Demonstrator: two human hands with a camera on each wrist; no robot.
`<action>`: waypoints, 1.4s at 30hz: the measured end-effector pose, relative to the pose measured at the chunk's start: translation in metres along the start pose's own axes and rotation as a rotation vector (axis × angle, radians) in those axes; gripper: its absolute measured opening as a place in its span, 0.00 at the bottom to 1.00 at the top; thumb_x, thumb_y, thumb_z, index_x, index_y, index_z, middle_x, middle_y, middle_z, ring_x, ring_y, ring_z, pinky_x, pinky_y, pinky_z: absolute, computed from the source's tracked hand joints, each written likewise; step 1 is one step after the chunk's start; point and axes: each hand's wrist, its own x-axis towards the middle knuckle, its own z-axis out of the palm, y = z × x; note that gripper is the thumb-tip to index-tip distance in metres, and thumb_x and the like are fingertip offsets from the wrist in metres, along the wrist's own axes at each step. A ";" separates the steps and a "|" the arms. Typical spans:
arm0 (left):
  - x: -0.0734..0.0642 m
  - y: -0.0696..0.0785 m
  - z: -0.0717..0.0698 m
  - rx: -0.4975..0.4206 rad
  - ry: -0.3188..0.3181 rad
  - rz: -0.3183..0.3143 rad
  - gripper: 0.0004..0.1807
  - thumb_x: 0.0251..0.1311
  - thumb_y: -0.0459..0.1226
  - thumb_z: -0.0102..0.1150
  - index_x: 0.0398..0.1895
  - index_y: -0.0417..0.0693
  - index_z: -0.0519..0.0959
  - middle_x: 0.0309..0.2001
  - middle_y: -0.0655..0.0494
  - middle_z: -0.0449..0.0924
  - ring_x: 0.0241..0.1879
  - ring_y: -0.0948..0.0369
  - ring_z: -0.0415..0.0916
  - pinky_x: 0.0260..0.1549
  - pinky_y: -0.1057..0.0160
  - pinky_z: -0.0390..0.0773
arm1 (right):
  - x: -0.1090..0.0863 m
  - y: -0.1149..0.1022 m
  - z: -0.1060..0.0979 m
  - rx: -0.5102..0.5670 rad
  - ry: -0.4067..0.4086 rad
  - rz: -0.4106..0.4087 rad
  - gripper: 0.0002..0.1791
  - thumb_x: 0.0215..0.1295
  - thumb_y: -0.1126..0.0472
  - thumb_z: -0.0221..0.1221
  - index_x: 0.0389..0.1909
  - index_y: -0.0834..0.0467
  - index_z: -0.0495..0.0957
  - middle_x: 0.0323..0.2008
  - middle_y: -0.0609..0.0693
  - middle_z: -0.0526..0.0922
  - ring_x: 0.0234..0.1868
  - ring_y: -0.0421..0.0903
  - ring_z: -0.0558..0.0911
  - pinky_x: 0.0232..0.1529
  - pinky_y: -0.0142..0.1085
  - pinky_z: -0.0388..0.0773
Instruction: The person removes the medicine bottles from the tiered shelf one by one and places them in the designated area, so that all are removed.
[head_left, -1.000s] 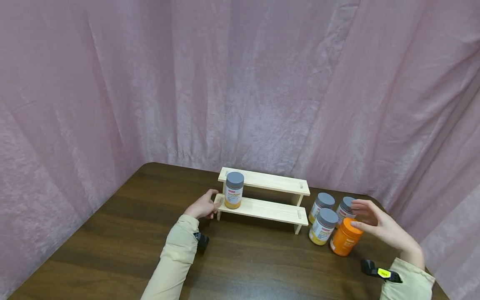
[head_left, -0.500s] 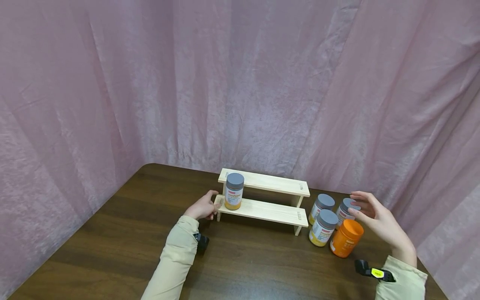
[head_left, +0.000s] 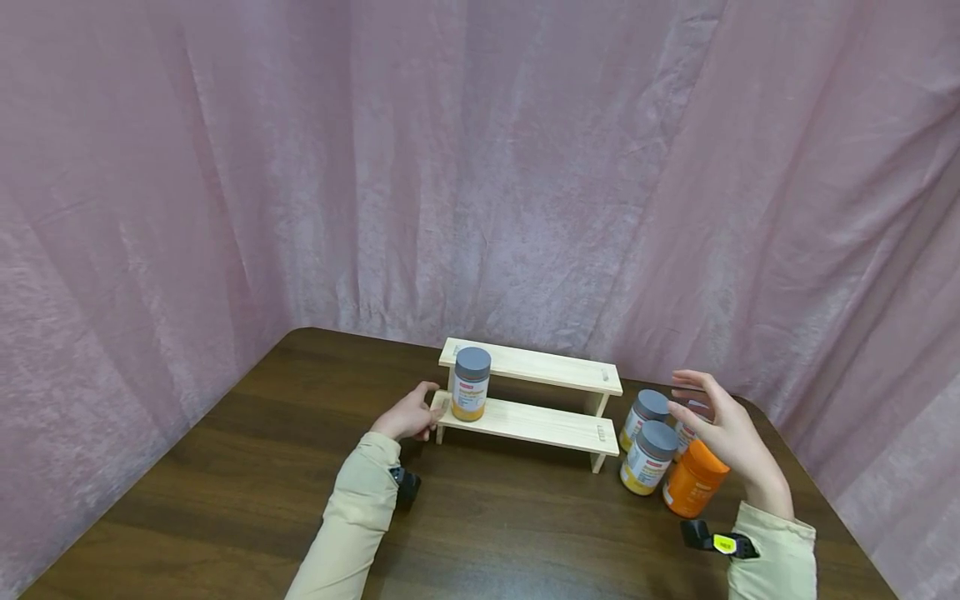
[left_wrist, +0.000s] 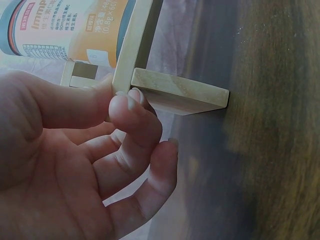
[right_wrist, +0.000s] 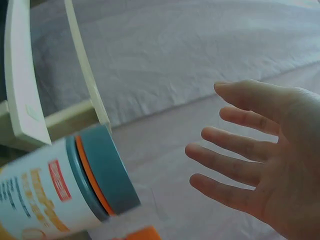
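My left hand (head_left: 407, 414) pinches the left end of the lower board of a two-tier wooden shelf (head_left: 551, 423); the left wrist view shows thumb and fingertips gripping the board (left_wrist: 129, 47) above its leg. Upright on that board, beside the hand, stands a grey-lidded supplement jar (head_left: 471, 385). My right hand (head_left: 723, 433), fingers spread and holding nothing, hovers over a cluster at the right. There I see a front grey-lidded jar (head_left: 648, 458), another behind it (head_left: 647, 408), a third (head_left: 686, 435) partly hidden by the hand, and an orange jar (head_left: 692, 483).
The shelf's upper board (head_left: 540, 364) runs behind the lower one, near the pink curtain (head_left: 480, 208) at the back. A dark wooden table (head_left: 495, 533) carries everything, its right edge close to my right forearm.
My right hand has moved left, from above the orange jar to over the grey-lidded jars behind. The left hand keeps its hold on the shelf.
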 end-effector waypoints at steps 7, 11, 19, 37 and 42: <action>-0.001 0.001 0.001 0.003 0.001 -0.004 0.29 0.69 0.31 0.49 0.70 0.36 0.54 0.20 0.54 0.67 0.14 0.65 0.65 0.18 0.70 0.69 | 0.006 -0.008 0.012 -0.018 -0.017 -0.010 0.25 0.69 0.59 0.58 0.63 0.61 0.66 0.59 0.59 0.74 0.51 0.19 0.70 0.50 0.19 0.71; -0.002 0.003 0.002 0.001 -0.003 0.003 0.30 0.69 0.31 0.49 0.70 0.36 0.53 0.20 0.54 0.67 0.14 0.65 0.65 0.18 0.70 0.69 | 0.009 -0.013 0.019 -0.014 -0.037 0.004 0.25 0.69 0.58 0.57 0.64 0.60 0.65 0.60 0.58 0.74 0.54 0.33 0.76 0.54 0.28 0.74; -0.001 0.005 0.005 -0.005 -0.005 -0.003 0.30 0.69 0.30 0.49 0.71 0.36 0.53 0.21 0.53 0.67 0.14 0.64 0.65 0.18 0.71 0.69 | 0.012 -0.017 0.033 0.053 -0.146 0.025 0.25 0.70 0.56 0.56 0.64 0.60 0.64 0.60 0.64 0.72 0.61 0.65 0.73 0.60 0.62 0.68; -0.001 0.003 0.005 -0.001 0.001 0.017 0.29 0.67 0.30 0.49 0.69 0.35 0.54 0.20 0.53 0.67 0.15 0.64 0.65 0.19 0.69 0.68 | 0.034 -0.032 0.075 0.066 -0.196 -0.066 0.26 0.68 0.58 0.59 0.64 0.61 0.66 0.58 0.62 0.76 0.59 0.62 0.76 0.57 0.59 0.73; 0.000 0.001 0.003 -0.006 0.003 0.017 0.30 0.68 0.30 0.49 0.70 0.35 0.53 0.20 0.54 0.66 0.15 0.64 0.65 0.19 0.70 0.68 | 0.042 -0.041 0.093 0.093 -0.230 -0.081 0.25 0.67 0.60 0.59 0.63 0.61 0.67 0.59 0.63 0.75 0.58 0.61 0.77 0.58 0.58 0.72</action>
